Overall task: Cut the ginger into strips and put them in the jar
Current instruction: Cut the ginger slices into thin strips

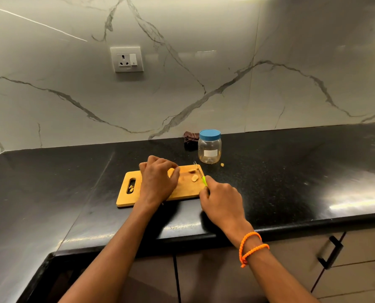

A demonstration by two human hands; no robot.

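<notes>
A wooden cutting board point(185, 189) lies on the black counter. My left hand point(158, 180) rests on it with fingers curled over a piece of ginger point(171, 172). Two more ginger pieces point(194, 178) lie on the board's right part. My right hand point(222, 200) grips a knife with a green handle point(204, 180), its blade pointing away over the board's right end. A clear plastic jar point(209, 147) with a blue lid stands closed behind the board. Ginger bits sit in the board's handle slot point(131, 187).
A dark folded cloth point(191, 137) lies behind the jar by the marble wall. A small ginger scrap point(222, 164) lies on the counter point(291, 171) right of the jar. A wall socket point(126, 59) is above. Cabinet drawers with black handles point(331, 251) sit below the counter edge.
</notes>
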